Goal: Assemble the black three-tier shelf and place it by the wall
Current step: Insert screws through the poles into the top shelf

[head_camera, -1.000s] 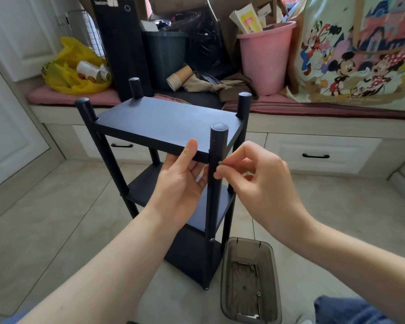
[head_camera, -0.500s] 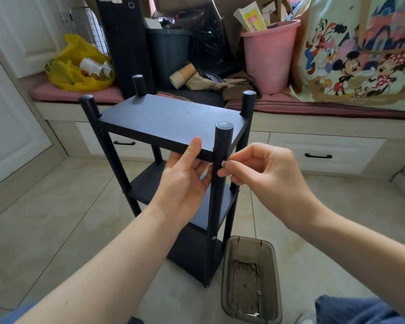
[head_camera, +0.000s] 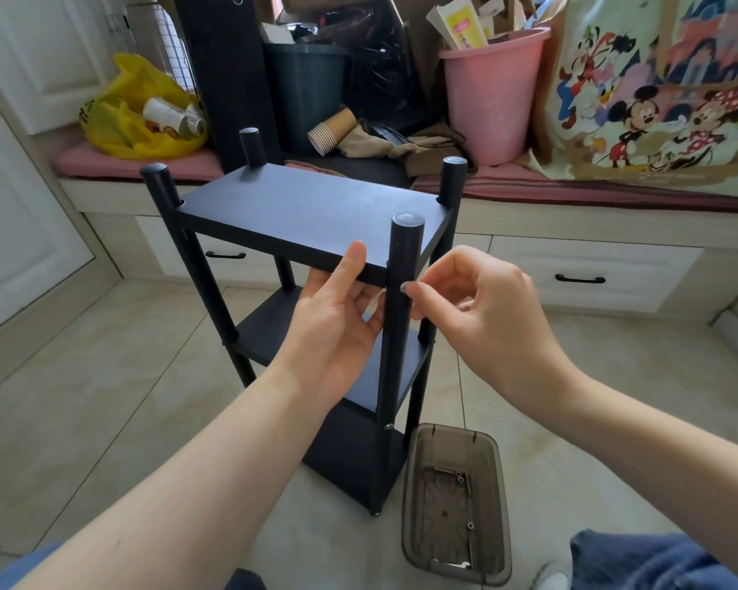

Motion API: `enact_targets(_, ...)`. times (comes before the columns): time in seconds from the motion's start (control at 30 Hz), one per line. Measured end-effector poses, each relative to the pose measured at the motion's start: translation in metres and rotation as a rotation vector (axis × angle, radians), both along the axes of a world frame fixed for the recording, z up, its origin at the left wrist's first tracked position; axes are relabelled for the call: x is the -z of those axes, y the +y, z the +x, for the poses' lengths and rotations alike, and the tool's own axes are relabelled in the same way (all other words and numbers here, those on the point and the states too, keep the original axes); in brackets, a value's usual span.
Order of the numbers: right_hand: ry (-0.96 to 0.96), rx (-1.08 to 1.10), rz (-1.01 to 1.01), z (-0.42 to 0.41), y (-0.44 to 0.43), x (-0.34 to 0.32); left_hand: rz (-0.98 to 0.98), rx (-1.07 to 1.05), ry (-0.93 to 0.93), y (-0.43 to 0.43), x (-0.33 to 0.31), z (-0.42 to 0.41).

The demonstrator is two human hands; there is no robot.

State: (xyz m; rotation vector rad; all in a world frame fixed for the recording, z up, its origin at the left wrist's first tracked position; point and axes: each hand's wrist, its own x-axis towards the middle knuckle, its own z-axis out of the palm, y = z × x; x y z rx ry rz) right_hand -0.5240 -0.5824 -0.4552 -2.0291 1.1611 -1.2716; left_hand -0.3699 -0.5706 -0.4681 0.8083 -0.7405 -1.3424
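Our black shelf (head_camera: 307, 215) stands on the floor (head_camera: 103, 398) before the drawers (head_camera: 589, 274). Our left hand (head_camera: 333, 330) grasps its top tier's near edge (thumb on top); our right hand (head_camera: 486, 317) pinches a screw (head_camera: 404, 286) at the front post (head_camera: 403, 249).

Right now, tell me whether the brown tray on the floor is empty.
No, the brown tray holds a few small screws, beside the shelf.
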Motion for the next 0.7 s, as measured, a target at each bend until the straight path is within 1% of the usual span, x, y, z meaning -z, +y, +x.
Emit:
enact_targets(0.1, 0.099, -0.015, -0.066, -0.003, -0.002, 0.003, 0.002, 0.004, -0.001, -0.001, 0.001, 0.001)
enact_targets(0.2, 0.122, -0.025, -0.101, -0.006, -0.003, 0.005, 0.005, 0.006, 0.0, -0.001, 0.001, 0.001)
enact_targets(0.3, 0.156, -0.033, -0.1, -0.014, -0.007, 0.009, 0.01, 0.012, 0.007, -0.002, 0.002, 0.001)
enact_targets(0.4, 0.209, -0.011, -0.037, -0.027, -0.015, 0.02, 0.007, 0.016, 0.024, -0.002, 0.003, 0.002)
enact_targets(0.47, 0.243, 0.012, 0.056, -0.035, -0.021, 0.036, 0.005, 0.028, 0.034, -0.002, 0.003, 0.002)
enact_targets(0.53, 0.283, 0.015, 0.211, -0.04, -0.029, 0.055, 0.003, 0.03, 0.042, -0.002, 0.003, 0.002)
enact_targets(0.67, 0.309, -0.079, 0.724, -0.042, -0.053, 0.099, 0.003, 0.034, 0.06, -0.003, 0.004, 0.002)
enact_targets(0.7, 0.342, -0.095, 0.803, -0.043, -0.059, 0.112, 0.006, 0.039, 0.063, -0.003, 0.004, 0.002)
